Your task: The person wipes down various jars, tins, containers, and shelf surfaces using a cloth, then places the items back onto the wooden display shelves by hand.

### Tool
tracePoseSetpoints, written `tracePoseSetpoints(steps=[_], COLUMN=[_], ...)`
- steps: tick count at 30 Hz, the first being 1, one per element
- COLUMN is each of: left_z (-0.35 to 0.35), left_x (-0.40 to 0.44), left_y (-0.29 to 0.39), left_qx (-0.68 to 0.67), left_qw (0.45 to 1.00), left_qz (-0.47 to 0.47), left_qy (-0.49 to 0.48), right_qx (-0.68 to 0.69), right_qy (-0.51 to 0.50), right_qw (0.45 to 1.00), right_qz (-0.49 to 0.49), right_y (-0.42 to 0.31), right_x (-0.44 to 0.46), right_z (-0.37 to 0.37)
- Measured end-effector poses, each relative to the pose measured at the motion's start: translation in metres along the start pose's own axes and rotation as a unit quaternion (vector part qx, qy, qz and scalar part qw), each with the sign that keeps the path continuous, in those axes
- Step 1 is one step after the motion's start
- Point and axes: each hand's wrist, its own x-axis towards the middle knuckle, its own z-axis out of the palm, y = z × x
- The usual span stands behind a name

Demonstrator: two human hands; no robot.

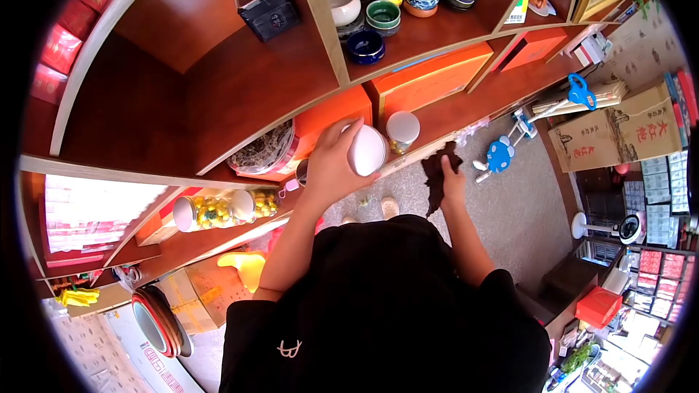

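My left hand (329, 167) is closed round a white-lidded jar (368, 151), held in front of the lower shelf. The lid faces up at me and hides the jar's body. In my right hand (453, 180) is a crumpled dark brown cloth (435, 183), hanging down over the floor. Another jar with a whitish lid (403, 128) stands on the shelf ledge, just right of the held one. Left of my left hand, a large clear container (268, 147) with dark dried contents sits on the same shelf.
Small cups and bowls (386, 14) crowd the shelf above, near a dark box (268, 11). Orange boxes (437, 80) fill the lower shelf. Jars of yellow pieces (215, 212) lie at left. A blue wheeled toy (500, 155) and a cardboard box (619, 135) are on the right.
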Motion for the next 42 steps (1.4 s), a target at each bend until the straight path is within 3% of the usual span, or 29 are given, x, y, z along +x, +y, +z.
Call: tracePoseSetpoints(steps=[6, 15, 20, 27, 29, 32, 36, 40, 42], left_z=[0.029, 0.052, 0.082, 0.103, 0.101, 0.105, 0.101, 0.077, 0.051], left_x=[0.020, 0.079, 0.114, 0.117, 0.117, 0.113, 0.105, 0.084, 0.064], left_y=[-0.021, 0.006, -0.005, -0.021, -0.017, -0.013, -0.004, 0.007, 0.016], left_qx=[0.075, 0.004, 0.038, 0.037, 0.005, 0.017, 0.053, 0.075, -0.009], left_qw=[0.997, 0.999, 0.996, 0.996, 0.996, 0.998, 0.998, 0.994, 0.995], left_qz=[-0.010, 0.030, 0.031, 0.059, 0.005, -0.001, -0.005, 0.059, 0.066], left_qy=[-0.025, -0.022, -0.073, -0.050, -0.086, -0.063, -0.045, -0.058, -0.071], right_qx=[-0.008, -0.002, -0.032, -0.018, -0.010, -0.011, -0.010, -0.016, -0.046], right_qy=[-0.037, -0.066, -0.065, -0.048, -0.050, -0.089, -0.111, -0.112, -0.148], right_qw=[0.999, 0.994, 0.995, 0.997, 0.997, 0.993, 0.993, 0.993, 0.984], right_qz=[0.033, 0.088, 0.064, 0.062, 0.058, 0.072, 0.051, 0.017, -0.087], right_y=[-0.012, 0.002, -0.002, -0.008, -0.009, -0.011, -0.013, -0.016, -0.018], right_x=[0.002, 0.004, 0.008, 0.003, 0.000, 0.004, 0.007, -0.005, -0.017], right_z=[-0.008, -0.009, -0.013, -0.011, -0.002, 0.006, 0.020, 0.028, 0.032])
